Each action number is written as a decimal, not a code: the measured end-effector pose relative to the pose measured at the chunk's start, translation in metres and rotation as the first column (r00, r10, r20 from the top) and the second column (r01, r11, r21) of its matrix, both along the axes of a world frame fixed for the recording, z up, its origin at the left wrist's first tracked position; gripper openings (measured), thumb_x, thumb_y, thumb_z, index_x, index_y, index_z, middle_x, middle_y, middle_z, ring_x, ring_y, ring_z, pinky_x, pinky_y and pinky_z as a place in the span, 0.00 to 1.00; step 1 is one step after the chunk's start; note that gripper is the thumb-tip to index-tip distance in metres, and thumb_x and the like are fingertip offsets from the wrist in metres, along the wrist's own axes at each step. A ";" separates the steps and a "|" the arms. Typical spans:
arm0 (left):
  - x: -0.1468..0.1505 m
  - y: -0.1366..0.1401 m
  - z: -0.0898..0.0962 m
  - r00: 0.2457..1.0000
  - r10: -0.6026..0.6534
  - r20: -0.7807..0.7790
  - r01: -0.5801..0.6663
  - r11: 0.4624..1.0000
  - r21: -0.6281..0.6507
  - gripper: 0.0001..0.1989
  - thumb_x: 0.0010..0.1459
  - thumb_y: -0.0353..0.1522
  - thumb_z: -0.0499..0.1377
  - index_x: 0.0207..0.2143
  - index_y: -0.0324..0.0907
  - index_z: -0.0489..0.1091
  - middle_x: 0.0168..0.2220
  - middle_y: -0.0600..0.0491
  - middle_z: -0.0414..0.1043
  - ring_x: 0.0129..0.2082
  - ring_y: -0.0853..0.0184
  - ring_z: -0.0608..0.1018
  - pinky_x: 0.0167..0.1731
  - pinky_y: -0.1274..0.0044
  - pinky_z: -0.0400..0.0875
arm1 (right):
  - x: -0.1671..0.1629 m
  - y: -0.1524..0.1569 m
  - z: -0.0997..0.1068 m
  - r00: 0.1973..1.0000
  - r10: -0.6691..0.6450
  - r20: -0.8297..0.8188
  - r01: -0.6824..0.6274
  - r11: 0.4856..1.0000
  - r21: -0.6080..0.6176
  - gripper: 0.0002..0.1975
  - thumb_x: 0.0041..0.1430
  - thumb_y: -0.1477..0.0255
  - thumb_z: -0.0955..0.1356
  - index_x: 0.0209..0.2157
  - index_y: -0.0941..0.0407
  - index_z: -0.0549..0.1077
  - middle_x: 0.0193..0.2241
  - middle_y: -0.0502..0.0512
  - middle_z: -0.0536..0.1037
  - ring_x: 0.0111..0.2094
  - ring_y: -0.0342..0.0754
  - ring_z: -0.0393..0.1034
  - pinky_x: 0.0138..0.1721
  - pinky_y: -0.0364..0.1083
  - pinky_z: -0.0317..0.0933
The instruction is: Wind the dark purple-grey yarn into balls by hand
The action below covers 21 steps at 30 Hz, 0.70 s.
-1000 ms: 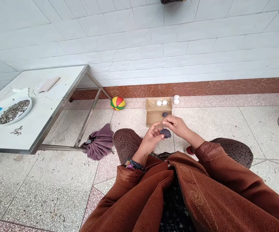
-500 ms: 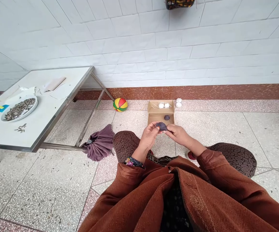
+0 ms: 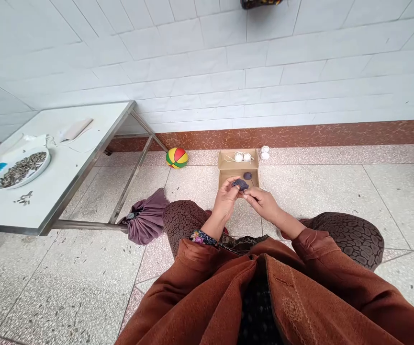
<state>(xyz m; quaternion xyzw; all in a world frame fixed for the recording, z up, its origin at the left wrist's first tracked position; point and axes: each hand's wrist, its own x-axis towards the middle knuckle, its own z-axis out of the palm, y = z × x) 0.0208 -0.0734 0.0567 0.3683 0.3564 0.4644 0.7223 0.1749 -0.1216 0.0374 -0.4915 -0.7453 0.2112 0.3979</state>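
A small dark grey-purple piece of crocheted or knitted yarn work point(image 3: 240, 185) is pinched between the thumb and fingers of my left hand point(image 3: 226, 195). Close against its lower right edge, my right hand point(image 3: 262, 202) has its thumb and fingertips pressed together. Whatever is between those fingertips is too small to make out. Just beyond the hands, a ball of dark yarn point(image 3: 247, 176) lies in an open cardboard box point(image 3: 224, 178). A thin strand runs from that ball toward my right hand. White yarn balls point(image 3: 242, 157) rest at the back of the box.
More white yarn balls point(image 3: 264, 152) sit on the floor right of the box. Leftward are a colourful ball point(image 3: 176, 157), a purple cloth bag point(image 3: 147, 215) and a metal-framed table point(image 3: 73, 165), which carries a dish point(image 3: 48, 163) of seeds. A tiled wall point(image 3: 207, 72) stands ahead.
My right fingertips have shifted from the right end of the yarn piece to its lower edge. The piece is turned slightly in my left hand. The camera view has moved a little.
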 end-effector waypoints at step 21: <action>0.004 0.024 -0.014 0.950 -0.311 0.008 0.311 0.950 0.005 0.26 0.49 0.34 0.73 0.52 0.45 0.75 0.42 0.52 0.76 0.35 0.71 0.75 0.38 0.76 0.69 | 0.040 0.070 -0.009 0.990 -0.072 -0.120 0.075 0.997 0.016 0.10 0.67 0.63 0.68 0.33 0.53 0.74 0.31 0.53 0.76 0.33 0.48 0.70 0.37 0.47 0.64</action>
